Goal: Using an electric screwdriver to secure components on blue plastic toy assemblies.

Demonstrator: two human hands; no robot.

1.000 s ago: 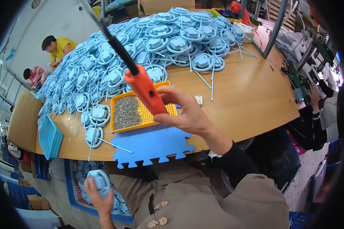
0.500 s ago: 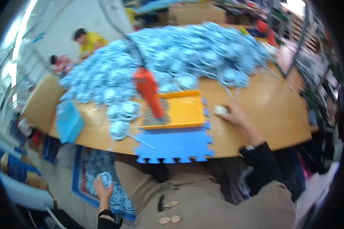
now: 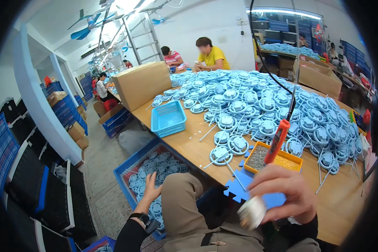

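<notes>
My left hand (image 3: 151,190) reaches over the blue crate (image 3: 121,172) beside my knee, fingers apart and nothing seen in them. In the crate lie many light-blue round plastic parts (image 3: 164,161) with cords or stems. Close in front of me, my right hand (image 3: 283,191) grips a white rounded object (image 3: 253,213), blurred by motion, between thumb and fingers. Behind that hand, an orange electric screwdriver (image 3: 278,142) hangs by its cable over a yellow tray (image 3: 290,161) with small metal screws (image 3: 256,158). The tray stands by a blue foam mat (image 3: 277,199).
A large heap of light-blue parts (image 3: 239,92) covers much of the table (image 3: 189,147). On its left stand a light-blue basket (image 3: 169,119) and a cardboard box (image 3: 143,86). Two people sit across the table. Stacked black crates (image 3: 27,189) line the left side.
The view has swung left. My left hand has let go of a light-blue part at the crate. The right hand has lifted the white object from the tabletop toward me.
</notes>
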